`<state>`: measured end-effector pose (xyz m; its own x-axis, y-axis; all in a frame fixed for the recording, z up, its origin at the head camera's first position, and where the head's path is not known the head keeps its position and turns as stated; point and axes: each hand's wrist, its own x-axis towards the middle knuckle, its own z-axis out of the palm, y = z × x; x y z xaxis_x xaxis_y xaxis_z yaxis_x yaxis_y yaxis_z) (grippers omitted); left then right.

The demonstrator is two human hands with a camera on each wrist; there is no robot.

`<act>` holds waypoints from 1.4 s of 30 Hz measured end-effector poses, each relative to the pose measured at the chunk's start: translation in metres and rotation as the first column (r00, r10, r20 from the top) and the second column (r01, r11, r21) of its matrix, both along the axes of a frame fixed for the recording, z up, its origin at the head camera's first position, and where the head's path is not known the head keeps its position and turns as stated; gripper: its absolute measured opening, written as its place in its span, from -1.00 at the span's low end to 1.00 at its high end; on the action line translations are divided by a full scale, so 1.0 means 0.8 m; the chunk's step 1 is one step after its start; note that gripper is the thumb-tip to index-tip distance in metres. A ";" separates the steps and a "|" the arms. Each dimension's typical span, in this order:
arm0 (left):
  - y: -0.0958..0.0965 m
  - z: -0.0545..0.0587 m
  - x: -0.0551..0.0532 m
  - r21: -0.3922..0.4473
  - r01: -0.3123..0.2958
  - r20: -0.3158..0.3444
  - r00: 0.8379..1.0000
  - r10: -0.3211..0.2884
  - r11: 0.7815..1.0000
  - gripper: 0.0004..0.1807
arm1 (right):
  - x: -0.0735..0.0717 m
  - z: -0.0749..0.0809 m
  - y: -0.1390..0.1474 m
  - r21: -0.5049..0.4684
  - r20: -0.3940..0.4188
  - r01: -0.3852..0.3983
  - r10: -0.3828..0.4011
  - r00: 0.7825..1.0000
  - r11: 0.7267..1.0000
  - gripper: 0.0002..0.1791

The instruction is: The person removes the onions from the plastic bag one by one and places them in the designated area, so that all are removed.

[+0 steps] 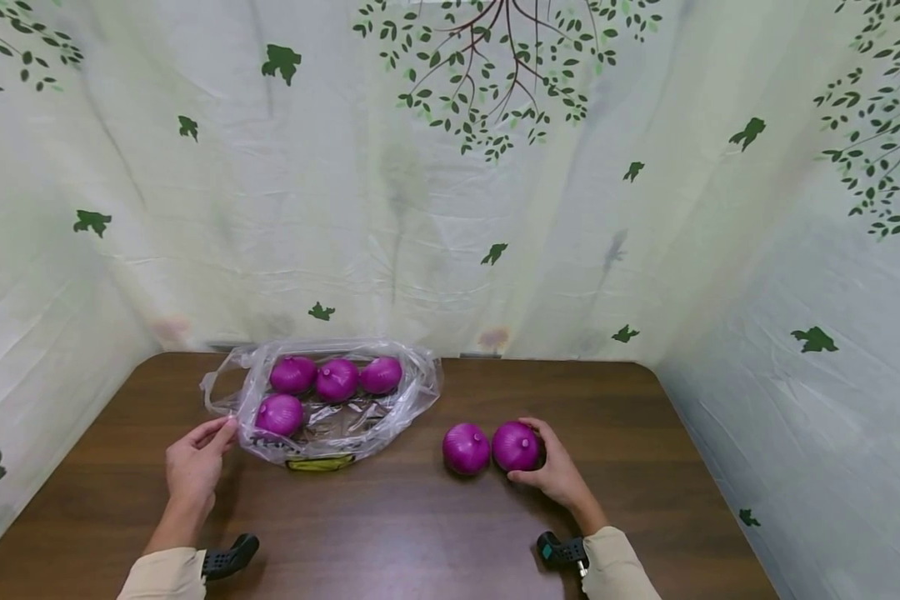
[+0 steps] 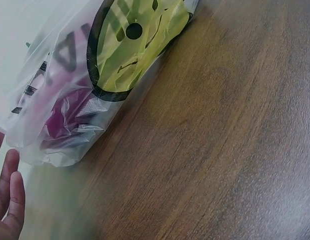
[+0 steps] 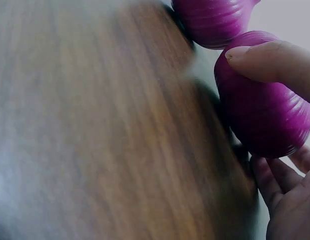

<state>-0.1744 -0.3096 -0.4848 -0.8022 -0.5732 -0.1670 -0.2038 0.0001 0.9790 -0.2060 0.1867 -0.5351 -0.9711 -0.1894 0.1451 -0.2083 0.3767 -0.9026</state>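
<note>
Currently a clear plastic bag [image 1: 421,385] sits on a brown wooden table [image 1: 390,533], with four purple onions [image 1: 337,381] inside it: three in a row along its far side and one at its near left. A loop-shaped handle [image 1: 207,390] sticks out at the bag's far left, and a yellow patch [image 1: 321,462], marked with black lines, shows on its near side. At the bag's left edge is the left hand [image 1: 197,465], its thumb and forefinger pinching the plastic; in the left wrist view, other fingers of that hand reach up loosely beside the bag's corner. Two more purple onions are outside, to the right of the bag and apart from it. The one closer to the bag, a loose onion [image 1: 466,449], stands on the table. The one farther from the bag, a held onion [image 1: 515,446], is just beside it, gripped by the right hand [image 1: 561,477] with the thumb curled round one side and fingers round the other; whether it rests on the table I cannot tell. Nearer the person than the bag are two black devices [image 1: 230,557] at the wrists and pale sleeves [image 1: 167,575]. Beyond the bag hangs a whitish cloth [image 1: 390,208] printed with green leaves.
</note>
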 end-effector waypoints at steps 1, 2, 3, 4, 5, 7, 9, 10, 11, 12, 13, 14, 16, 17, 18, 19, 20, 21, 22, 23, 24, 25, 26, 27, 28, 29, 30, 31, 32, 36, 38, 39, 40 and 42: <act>0.000 0.000 0.000 -0.008 0.003 -0.003 1.000 -0.003 1.000 -0.94 | 0.000 0.000 0.000 -0.003 0.005 0.000 0.000 1.000 1.000 -0.07; 0.000 -0.001 0.000 -0.011 0.005 -0.005 1.000 -0.005 1.000 -0.94 | 0.000 0.000 0.000 -0.001 0.007 -0.002 0.002 1.000 1.000 -0.06; 0.000 -0.001 0.000 0.000 0.003 -0.009 1.000 -0.003 1.000 -0.94 | 0.000 0.000 0.000 0.000 0.008 -0.004 0.004 1.000 1.000 -0.05; 0.000 -0.001 0.000 -0.008 0.007 -0.010 1.000 -0.007 1.000 -0.94 | 0.000 0.000 0.000 -0.004 0.010 -0.007 0.007 1.000 1.000 -0.04; 0.000 -0.001 0.000 0.003 0.005 -0.013 1.000 -0.005 1.000 -0.94 | 0.000 0.000 0.000 -0.004 0.006 -0.009 0.009 1.000 1.000 -0.04; -0.001 -0.001 0.000 0.000 0.008 -0.008 1.000 -0.008 1.000 -0.94 | 0.001 0.000 0.000 -0.005 0.008 -0.012 0.012 1.000 1.000 -0.03; -0.001 0.000 0.000 0.010 0.006 -0.004 1.000 -0.006 1.000 -0.95 | 0.000 0.000 0.000 -0.008 0.009 -0.013 0.013 1.000 1.000 -0.02; -0.001 0.000 0.000 0.005 0.007 -0.002 1.000 -0.007 1.000 -0.95 | 0.000 0.001 -0.001 -0.010 0.011 -0.014 0.014 1.000 1.000 -0.02; -0.001 0.000 0.000 0.016 0.005 -0.002 1.000 -0.005 1.000 -0.96 | 0.000 0.001 -0.001 -0.008 0.013 -0.013 0.013 1.000 1.000 -0.02; -0.001 0.000 0.001 0.017 0.006 -0.002 1.000 -0.006 1.000 -0.96 | 0.000 0.001 -0.001 -0.009 0.019 -0.013 0.013 1.000 1.000 -0.02; -0.001 -0.001 0.001 0.022 0.006 -0.006 1.000 -0.006 1.000 -0.96 | 0.001 0.001 -0.001 -0.009 0.020 -0.015 0.015 1.000 1.000 -0.02; -0.001 -0.001 0.001 0.026 0.006 -0.010 1.000 -0.005 1.000 -0.96 | 0.001 0.001 -0.001 -0.008 0.018 -0.019 0.019 1.000 1.000 -0.02; -0.001 -0.001 0.001 0.039 0.000 -0.014 1.000 0.000 0.999 -0.96 | 0.002 0.002 0.000 -0.003 0.015 -0.031 0.031 0.999 1.000 -0.01; -0.001 -0.002 0.001 0.041 -0.001 -0.014 1.000 0.001 0.999 -0.96 | 0.002 0.004 0.001 -0.003 0.014 -0.037 0.037 0.999 0.999 -0.01; 0.000 -0.002 0.001 0.035 0.000 -0.010 1.000 0.000 0.999 -0.96 | 0.003 0.006 0.002 0.001 0.012 -0.045 0.045 0.999 0.999 -0.01; 0.000 -0.002 0.001 0.025 0.002 -0.006 1.000 -0.002 1.000 -0.96 | 0.003 0.009 0.003 0.001 0.015 -0.052 0.052 0.999 0.999 0.00; 0.000 -0.002 0.001 0.025 0.001 -0.004 1.000 -0.001 1.000 -0.96 | 0.004 0.012 0.004 0.004 0.024 -0.056 0.056 0.998 0.998 0.01; 0.000 -0.002 0.002 0.016 0.004 0.001 1.000 -0.004 1.000 -0.96 | 0.004 0.017 0.005 0.007 0.038 -0.060 0.059 0.998 0.998 0.02; 0.000 -0.002 0.002 0.017 0.005 0.003 1.000 -0.005 1.000 -0.96 | 0.004 0.022 0.006 0.012 0.055 -0.060 0.059 0.997 0.998 0.02; 0.000 -0.002 0.003 0.023 0.005 0.002 1.000 -0.005 1.000 -0.96 | 0.004 0.029 0.006 0.017 0.067 -0.060 0.059 0.996 0.998 0.03; 0.000 -0.002 0.004 0.031 0.004 0.001 1.000 -0.004 1.000 -0.96 | 0.004 0.035 0.007 0.027 0.079 -0.058 0.056 0.995 0.998 0.03; -0.001 -0.001 0.005 0.032 0.003 0.002 1.000 -0.003 0.999 -0.95 | 0.003 0.041 0.007 0.030 0.088 -0.054 0.051 0.995 0.998 0.03; -0.001 -0.001 0.005 0.043 0.000 -0.001 1.000 0.000 0.999 -0.93 | 0.002 0.047 0.006 0.039 0.090 -0.050 0.046 0.995 0.998 0.03; -0.002 -0.001 0.006 0.050 -0.001 0.003 1.000 0.001 0.999 -0.90 | 0.001 0.053 0.006 0.046 0.089 -0.046 0.042 0.995 0.998 0.04; -0.002 0.000 0.007 0.061 -0.002 0.008 1.000 0.002 0.998 -0.87 | 0.000 0.059 0.004 0.052 0.082 -0.040 0.036 0.996 0.998 0.04; -0.003 0.000 0.008 0.059 -0.001 0.015 1.000 0.000 0.998 -0.84 | -0.001 0.065 0.003 0.051 0.076 -0.031 0.027 0.997 0.998 0.05; -0.004 0.000 0.008 0.047 0.004 0.026 1.000 -0.005 0.999 -0.82 | -0.003 0.070 0.001 0.048 0.071 -0.022 0.018 0.997 0.999 0.05; -0.004 0.001 0.009 0.039 0.007 0.035 0.999 -0.008 0.999 -0.78 | -0.004 0.075 -0.001 0.045 0.063 -0.014 0.011 0.998 0.999 0.05; -0.004 0.001 0.008 0.036 0.010 0.041 0.999 -0.012 0.999 -0.76 | -0.005 0.081 -0.004 0.044 0.056 -0.006 0.004 0.998 0.999 0.05; -0.004 0.000 0.007 0.023 0.018 0.049 0.999 -0.019 1.000 -0.72 | -0.008 0.097 -0.019 -0.002 0.001 0.004 -0.004 1.000 1.000 -0.03; -0.004 0.000 0.006 0.032 0.015 0.043 0.999 -0.017 0.999 -0.75 | -0.009 0.103 -0.029 -0.034 -0.042 0.000 -0.001 0.999 0.999 -0.11; -0.004 0.000 0.006 0.046 0.011 0.038 0.999 -0.012 0.999 -0.77 | -0.009 0.106 -0.035 -0.053 -0.066 -0.002 -0.001 0.998 0.999 -0.14; -0.004 0.000 0.005 0.042 0.010 0.033 0.999 -0.011 0.999 -0.80 | -0.009 0.108 -0.041 -0.073 -0.085 0.000 -0.006 0.996 0.997 -0.17; -0.004 -0.001 0.005 0.023 0.014 0.025 1.000 -0.015 1.000 -0.87 | -0.007 0.118 -0.054 -0.096 -0.113 0.003 -0.014 0.993 0.995 -0.23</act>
<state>-0.1707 -0.3125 -0.4854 -0.8058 -0.5575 -0.1998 -0.2283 -0.0189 0.9734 -0.2120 0.1432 -0.4405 -0.9487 -0.1614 0.2717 -0.3089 0.2918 -0.9052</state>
